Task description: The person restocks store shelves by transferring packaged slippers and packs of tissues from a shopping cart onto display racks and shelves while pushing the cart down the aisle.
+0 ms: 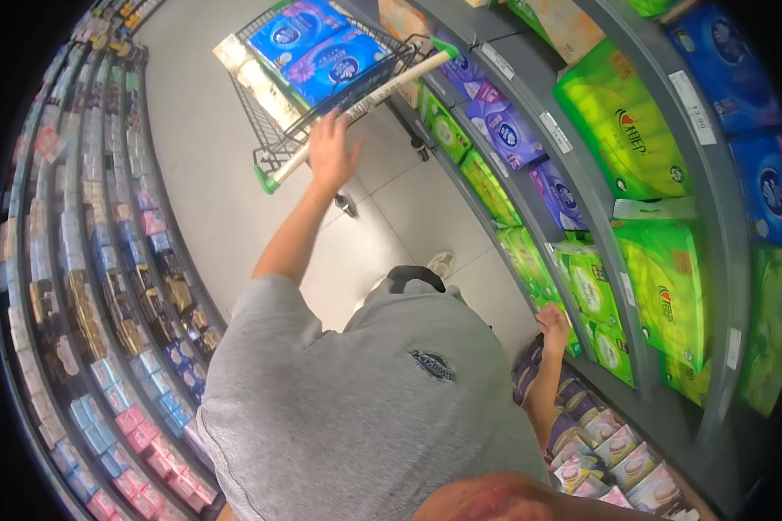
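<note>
My left hand lies over the white handle of a wire shopping cart. Its fingers are stretched out and the thumb stands apart. Two blue packs with flower prints rest on the cart, beside a cream-coloured pack or box. Low on the right, my right hand hangs by the shelf with loosely bent fingers and nothing visible in it. Closest to it are bright green tissue packs; whether it touches them I cannot tell.
Shelves on the right carry large green packs, purple packs and blue packs, with price tags along their edges. Curved shelves of small packets line the left. Small boxes stand low at right. Pale floor tiles lie between.
</note>
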`<action>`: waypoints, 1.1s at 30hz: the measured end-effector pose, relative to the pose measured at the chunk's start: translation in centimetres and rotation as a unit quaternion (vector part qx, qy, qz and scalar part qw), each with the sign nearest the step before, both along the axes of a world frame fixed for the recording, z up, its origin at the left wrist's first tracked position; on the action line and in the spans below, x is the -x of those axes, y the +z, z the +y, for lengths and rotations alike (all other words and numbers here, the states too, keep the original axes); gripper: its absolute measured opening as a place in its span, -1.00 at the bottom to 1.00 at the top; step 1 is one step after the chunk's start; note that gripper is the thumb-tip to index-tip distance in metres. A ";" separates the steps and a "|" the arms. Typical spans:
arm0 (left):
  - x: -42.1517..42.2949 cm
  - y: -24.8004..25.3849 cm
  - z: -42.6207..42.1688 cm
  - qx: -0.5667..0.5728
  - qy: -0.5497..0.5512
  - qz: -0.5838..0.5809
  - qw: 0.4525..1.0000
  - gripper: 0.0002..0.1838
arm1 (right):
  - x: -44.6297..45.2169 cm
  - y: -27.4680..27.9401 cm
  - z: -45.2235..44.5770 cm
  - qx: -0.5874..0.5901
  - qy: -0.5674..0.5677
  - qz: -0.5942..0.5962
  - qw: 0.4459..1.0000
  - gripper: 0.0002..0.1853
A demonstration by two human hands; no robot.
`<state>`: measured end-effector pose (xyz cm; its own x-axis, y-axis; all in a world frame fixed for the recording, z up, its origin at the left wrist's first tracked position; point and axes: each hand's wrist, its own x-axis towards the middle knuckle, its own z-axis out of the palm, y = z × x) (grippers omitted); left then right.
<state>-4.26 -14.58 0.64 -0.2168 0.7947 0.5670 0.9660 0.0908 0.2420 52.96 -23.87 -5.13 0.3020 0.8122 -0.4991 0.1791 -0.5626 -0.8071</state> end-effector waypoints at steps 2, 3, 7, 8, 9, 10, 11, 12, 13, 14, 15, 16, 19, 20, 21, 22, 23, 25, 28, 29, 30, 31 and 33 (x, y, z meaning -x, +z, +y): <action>4.2 -0.6 -2.0 0.086 0.018 -0.023 0.996 -0.40 | -0.7 -2.0 -2.3 -0.008 -0.023 0.019 1.000 -0.73; 5.8 -0.7 -3.2 0.157 0.038 -0.058 0.985 -0.37 | -1.1 -4.0 -4.0 -0.007 -0.039 0.038 0.999 -0.73; 9.6 0.1 -5.7 0.346 0.076 -0.114 0.928 -0.35 | -1.7 -15.8 -18.4 0.119 -0.143 0.177 0.966 -0.74; 9.9 0.7 -5.6 0.350 0.071 -0.137 0.924 -0.35 | -1.9 -19.2 -22.7 0.158 -0.165 0.240 0.944 -0.75; 10.0 1.2 -5.5 0.355 0.065 -0.161 0.919 -0.33 | -0.8 -21.8 -27.3 0.141 -0.174 0.444 0.868 -0.77; 9.7 1.9 -5.3 0.370 0.069 -0.163 0.912 -0.29 | 0.3 -24.5 -31.8 0.167 -0.186 0.637 0.729 -0.78; 10.1 1.8 -5.1 0.386 0.069 -0.165 0.905 -0.24 | 1.5 -26.9 -36.2 0.225 -0.168 0.753 0.595 -0.78; 10.2 1.9 -5.1 0.389 0.067 -0.165 0.904 -0.21 | 5.0 -25.6 -37.6 0.247 -0.197 0.496 0.809 -0.71; 10.3 2.0 -5.3 0.394 0.067 -0.166 0.902 -0.18 | 8.3 -24.8 -39.2 0.356 -0.174 0.168 0.902 -0.62; 10.7 1.3 -5.9 0.396 0.062 -0.162 0.902 -0.18 | 10.9 -22.7 -39.9 0.368 -0.187 0.192 0.890 -0.58; 11.5 0.1 -6.1 0.393 0.072 -0.148 0.905 -0.16 | 13.0 -20.0 -40.3 0.335 -0.137 0.175 0.916 -0.56; 12.0 0.0 -5.6 0.382 0.078 -0.134 0.911 -0.14 | 12.7 -26.7 -44.3 0.254 -0.098 0.211 0.939 -0.56; 12.5 1.5 -7.1 0.385 0.064 -0.123 0.912 -0.13 | 15.0 -27.2 -44.2 0.267 -0.139 0.252 0.920 -0.55; 12.7 1.9 -7.9 0.377 0.077 -0.118 0.915 -0.13 | 15.4 -24.7 -42.4 0.292 -0.132 0.241 0.916 -0.56; 13.2 2.4 -8.7 0.387 0.083 -0.109 0.912 -0.14 | 14.8 -21.7 -39.8 0.320 -0.115 0.220 0.914 -0.57; 13.7 2.6 -9.5 0.384 0.089 -0.105 0.913 -0.14 | 15.0 -19.4 -37.8 0.332 -0.113 0.200 0.915 -0.58; 14.3 2.7 -10.2 0.379 0.096 -0.103 0.914 -0.15 | 14.9 -17.7 -36.0 0.336 -0.115 0.176 0.918 -0.58; 15.4 3.4 -12.0 0.382 0.105 -0.099 0.913 -0.16 | 13.5 -18.0 -32.9 0.329 -0.126 0.121 0.928 -0.61; 17.9 3.3 -14.8 0.375 0.111 -0.090 0.916 -0.19 | 12.7 -17.7 -26.5 0.273 -0.104 0.042 0.955 -0.72; 18.8 3.0 -15.8 0.377 0.110 -0.090 0.915 -0.20 | 12.7 -17.9 -24.0 0.284 -0.066 0.034 0.956 -0.73; 19.6 3.0 -16.8 0.373 0.118 -0.095 0.916 -0.20 | 13.4 -17.4 -21.6 0.243 -0.032 0.019 0.969 -0.77; 20.4 3.1 -17.8 0.379 0.108 -0.088 0.915 -0.21 | 14.8 -17.1 -18.5 0.212 0.010 -0.010 0.977 -0.80; 21.9 3.7 -19.7 0.382 0.106 -0.083 0.914 -0.21 | 16.8 -20.8 -13.6 0.029 0.175 -0.107 0.978 -0.84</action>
